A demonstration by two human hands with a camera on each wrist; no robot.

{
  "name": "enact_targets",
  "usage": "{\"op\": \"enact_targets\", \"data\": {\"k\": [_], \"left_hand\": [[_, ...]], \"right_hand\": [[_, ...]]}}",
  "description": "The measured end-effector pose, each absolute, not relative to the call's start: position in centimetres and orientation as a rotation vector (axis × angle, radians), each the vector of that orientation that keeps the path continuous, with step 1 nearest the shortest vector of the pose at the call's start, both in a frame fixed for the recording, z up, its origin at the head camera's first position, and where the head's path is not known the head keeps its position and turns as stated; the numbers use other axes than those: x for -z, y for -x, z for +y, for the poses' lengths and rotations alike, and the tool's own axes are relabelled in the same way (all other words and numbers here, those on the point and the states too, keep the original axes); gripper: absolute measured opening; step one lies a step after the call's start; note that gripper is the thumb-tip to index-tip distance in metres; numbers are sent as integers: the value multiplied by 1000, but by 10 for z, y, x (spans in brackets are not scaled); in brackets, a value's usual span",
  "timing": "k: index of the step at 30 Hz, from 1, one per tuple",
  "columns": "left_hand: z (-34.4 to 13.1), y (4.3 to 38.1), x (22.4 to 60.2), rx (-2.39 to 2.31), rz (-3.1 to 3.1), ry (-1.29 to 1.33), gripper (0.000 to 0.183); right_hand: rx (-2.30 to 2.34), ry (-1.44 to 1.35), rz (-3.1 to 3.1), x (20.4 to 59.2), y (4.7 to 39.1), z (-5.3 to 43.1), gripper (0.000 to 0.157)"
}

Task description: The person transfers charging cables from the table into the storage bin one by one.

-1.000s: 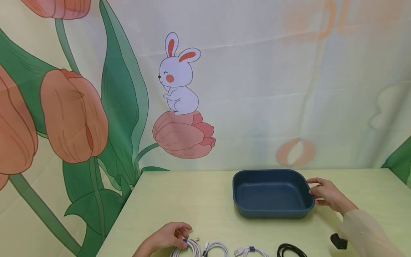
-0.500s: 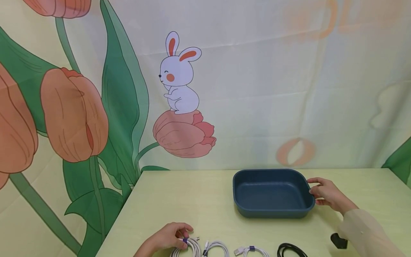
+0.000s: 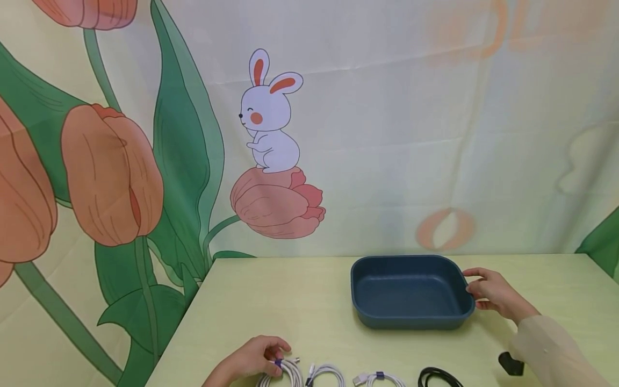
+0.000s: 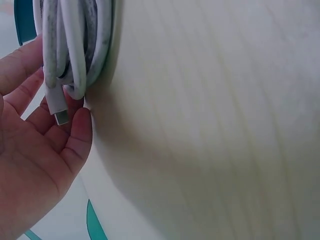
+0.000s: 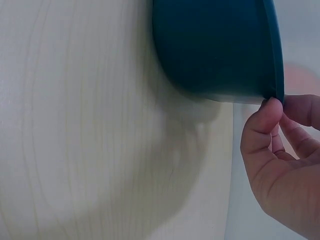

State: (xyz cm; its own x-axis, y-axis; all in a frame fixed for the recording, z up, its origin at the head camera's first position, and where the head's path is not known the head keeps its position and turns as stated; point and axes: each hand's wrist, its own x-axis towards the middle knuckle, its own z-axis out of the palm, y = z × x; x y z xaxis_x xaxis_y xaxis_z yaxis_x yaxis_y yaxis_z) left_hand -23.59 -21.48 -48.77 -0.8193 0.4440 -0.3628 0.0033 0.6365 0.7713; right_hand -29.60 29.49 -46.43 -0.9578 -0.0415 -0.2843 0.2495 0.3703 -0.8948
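Observation:
At the table's front left, my left hand (image 3: 249,359) pinches a thick coiled white cable (image 3: 293,372) by a dark blue tie. In the left wrist view, the cable's metal USB-C plug (image 4: 62,117) hangs beside the curled fingers. Farther back, a dark blue rectangular bin (image 3: 411,322) stands on the table with nothing inside. My right hand (image 3: 495,294) holds its right-hand rim between thumb and fingers, as the right wrist view shows with the bin wall (image 5: 215,50) close up.
Along the front edge lie a thinner white cable (image 3: 331,368), another white USB cable (image 3: 387,377) with a blue tie, and a black cable (image 3: 439,373). A small black object (image 3: 510,364) sits beside the right sleeve (image 3: 546,344). Behind the table hangs a printed cloth (image 3: 377,161).

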Motion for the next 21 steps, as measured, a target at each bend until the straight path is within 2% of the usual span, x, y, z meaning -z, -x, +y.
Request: {"op": "enact_targets", "data": {"k": [21], "left_hand": [[-220, 228, 484, -1257, 2241, -376, 37]], "right_hand": [[1610, -187, 2382, 463, 295, 295, 49]]}}
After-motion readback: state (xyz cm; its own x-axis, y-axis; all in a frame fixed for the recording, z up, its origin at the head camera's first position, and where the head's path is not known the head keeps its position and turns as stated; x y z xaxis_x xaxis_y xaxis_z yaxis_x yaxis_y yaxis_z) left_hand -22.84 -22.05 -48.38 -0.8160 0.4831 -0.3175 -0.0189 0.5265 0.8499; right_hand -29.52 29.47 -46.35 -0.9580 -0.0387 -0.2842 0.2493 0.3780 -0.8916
